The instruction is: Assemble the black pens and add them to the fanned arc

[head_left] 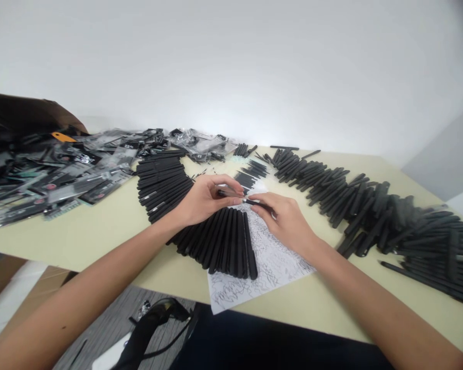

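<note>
My left hand [208, 198] and my right hand [283, 216] meet above the middle of the table, fingertips nearly touching. My left fingers are closed on a slim dark pen part [227, 193]. Pinched in my right fingers is a black pen part [259, 204], its end close to the left one; whether the two are joined I cannot tell. Below them lies a curved row of black pens [224, 241], side by side. Part of that row covers a scribbled sheet of paper [273, 262]. Thin dark sticks like refills [250, 174] lie just beyond my hands.
A long heap of black pens [355, 205] runs along the right side of the pale yellow table [285, 308]. Flat plastic packets [104, 174] pile up at the left, beside a brown box [34, 110]. An orange piece [64, 137] lies among them. A white wall stands behind.
</note>
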Action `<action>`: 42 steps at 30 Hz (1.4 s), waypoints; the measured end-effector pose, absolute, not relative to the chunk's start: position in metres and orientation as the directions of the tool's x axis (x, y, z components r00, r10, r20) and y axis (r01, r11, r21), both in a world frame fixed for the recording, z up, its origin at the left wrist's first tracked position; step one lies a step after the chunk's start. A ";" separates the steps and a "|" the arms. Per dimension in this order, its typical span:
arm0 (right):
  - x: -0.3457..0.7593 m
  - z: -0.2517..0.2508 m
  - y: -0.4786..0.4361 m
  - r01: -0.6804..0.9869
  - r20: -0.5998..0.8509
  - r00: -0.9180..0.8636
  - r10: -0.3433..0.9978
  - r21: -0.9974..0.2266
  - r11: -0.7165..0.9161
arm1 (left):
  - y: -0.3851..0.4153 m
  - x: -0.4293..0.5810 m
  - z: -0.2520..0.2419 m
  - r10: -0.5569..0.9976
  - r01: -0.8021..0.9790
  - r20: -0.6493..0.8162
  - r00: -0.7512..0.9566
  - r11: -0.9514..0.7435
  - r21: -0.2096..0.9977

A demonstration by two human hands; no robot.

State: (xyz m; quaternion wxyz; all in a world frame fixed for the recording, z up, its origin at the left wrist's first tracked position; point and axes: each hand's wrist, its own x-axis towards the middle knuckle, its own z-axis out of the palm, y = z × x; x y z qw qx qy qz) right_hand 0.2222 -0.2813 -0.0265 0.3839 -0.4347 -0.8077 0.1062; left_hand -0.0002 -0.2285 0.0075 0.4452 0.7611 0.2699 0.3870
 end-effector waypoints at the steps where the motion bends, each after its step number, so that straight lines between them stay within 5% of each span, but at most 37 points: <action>1: 0.222 -0.026 -0.282 0.620 0.530 -0.325 0.783 -0.506 0.600 | -0.229 0.000 0.007 0.756 0.069 0.348 0.555 -0.459 0.886; 13: 0.237 -0.011 -0.283 0.741 0.347 -0.410 0.843 -0.412 0.530 | -0.231 0.001 0.006 0.758 0.071 0.374 0.534 -0.481 0.874; 24: 0.225 -0.008 -0.294 0.605 0.466 -0.419 0.780 -0.497 0.622 | -0.241 0.002 0.005 0.750 0.039 0.397 0.529 -0.489 0.872; 34: 0.215 -0.003 -0.304 0.406 0.266 -0.387 0.883 -0.811 0.422 | -0.252 -0.006 0.025 0.666 0.097 0.441 0.602 -0.608 0.788; 42: 0.219 0.001 -0.300 0.193 0.041 -0.553 0.833 -0.966 0.175 | -0.260 -0.009 0.032 0.562 0.126 0.499 0.660 -0.738 0.663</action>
